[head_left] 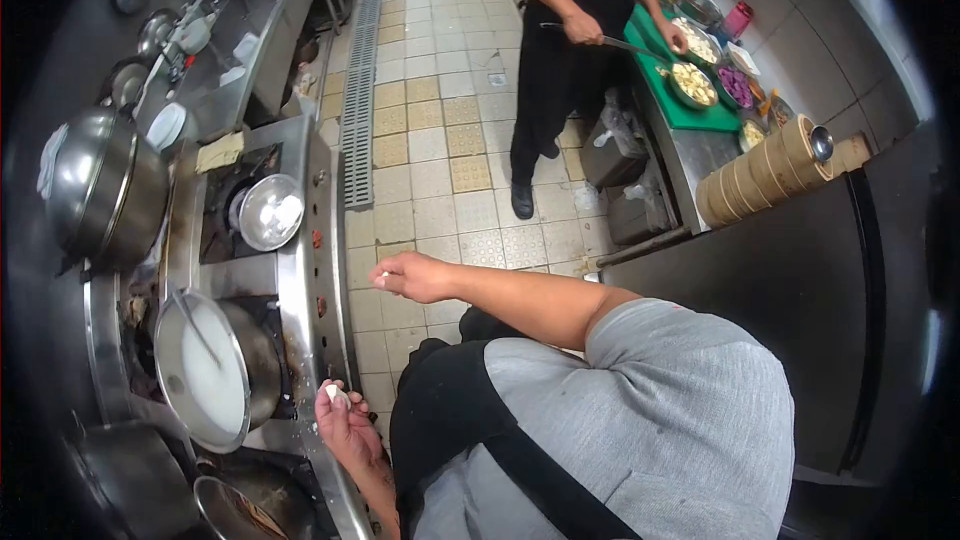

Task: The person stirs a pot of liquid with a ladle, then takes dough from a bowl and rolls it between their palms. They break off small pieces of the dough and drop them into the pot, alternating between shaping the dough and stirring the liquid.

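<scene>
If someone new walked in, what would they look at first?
Probably the big pot of cloudy white liquid on the stove, at the lower left. Then the bright green board at the upper right, beside some purple food. Near the stove's edge, the left hand pinches a small white piece.

Between my left fingers (340, 424) the white piece (333, 393) looks matt. Just ahead of them, the pot (258, 380) is smooth, softly gleaming metal. Ahead of my right fingers (388, 268), the bowl (258, 202) is glossy metal. Below them, the floor tiles (425, 180) are partly smooth, partly studded. Behind them, my shirt (680, 390) and apron (450, 410) are matt cloth; well beyond, the steamers (735, 185) look wooden.
</scene>
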### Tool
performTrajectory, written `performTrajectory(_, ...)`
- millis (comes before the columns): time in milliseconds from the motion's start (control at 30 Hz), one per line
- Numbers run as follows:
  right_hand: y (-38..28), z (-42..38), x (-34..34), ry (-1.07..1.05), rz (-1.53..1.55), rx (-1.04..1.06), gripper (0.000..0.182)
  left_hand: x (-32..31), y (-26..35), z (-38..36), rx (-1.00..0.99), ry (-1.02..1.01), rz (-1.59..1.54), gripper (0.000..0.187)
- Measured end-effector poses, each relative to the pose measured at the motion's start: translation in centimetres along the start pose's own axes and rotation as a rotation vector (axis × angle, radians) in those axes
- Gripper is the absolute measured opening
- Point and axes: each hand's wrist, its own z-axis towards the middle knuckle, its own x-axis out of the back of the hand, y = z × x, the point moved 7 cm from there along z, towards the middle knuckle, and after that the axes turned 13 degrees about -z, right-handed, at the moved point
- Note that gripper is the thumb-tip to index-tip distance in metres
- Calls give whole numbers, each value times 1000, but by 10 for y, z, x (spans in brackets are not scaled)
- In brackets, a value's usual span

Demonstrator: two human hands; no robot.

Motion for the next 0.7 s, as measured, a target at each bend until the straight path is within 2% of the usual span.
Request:
performTrajectory(67,-26,7,-22,-39,14,31,31,27,14,-2,-31,-39,31,35)
performTrajectory(133,-48,13,-41,-111,122,6,30,40,27,-8,-59,23,33,35)
performTrajectory(333,-103,53,-105,-174,-5,37,18,86,62,-26,-115,83,-55,30)
performTrajectory(367,-111,60,-123,-244,-7,49,18,92,66,-30,-119,77,-86,29)
performTrajectory(433,-140,73,-141,-198,-54,156,13,100,75,-41,-154,103,-108,26)
performTrajectory(533,-182,93,-174,-234,-211,299,15,116,84,-53,-220,134,-143,22)
performTrajectory(567,-188,102,-184,-217,-252,315,16,120,87,-58,-240,149,-149,22)
performTrajectory(633,-218,113,-195,-110,-445,490,18,125,92,-66,-293,199,-208,22)
performTrajectory(700,-230,128,-206,-155,-596,455,30,132,101,-73,-341,240,-246,22)
